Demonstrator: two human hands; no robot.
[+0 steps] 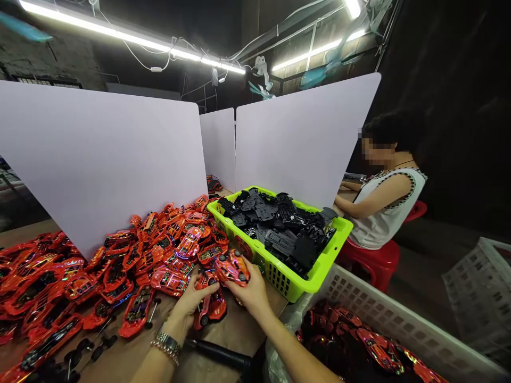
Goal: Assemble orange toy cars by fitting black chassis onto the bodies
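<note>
My right hand (253,290) grips a shiny red-orange toy car (232,267), turned so that some of its black wheels show. Close beside it, my left hand (191,300) has its thumb across another red toy car (204,308), with the fingers curled at its far side. This second car is low over the table, and a black wheel shows at its near end. Part of one more red body lies just right of it. A large heap of red toy car bodies (159,250) spreads beyond and left of my hands.
A lime-green basket (337,250) of black chassis parts (275,218) stands to the right. Nearer is a white crate (375,298) with red cars. A black-handled tool (219,354) and loose wheel axles (154,311) lie on the table. White partitions (120,154) rise behind; a person (383,207) sits at right.
</note>
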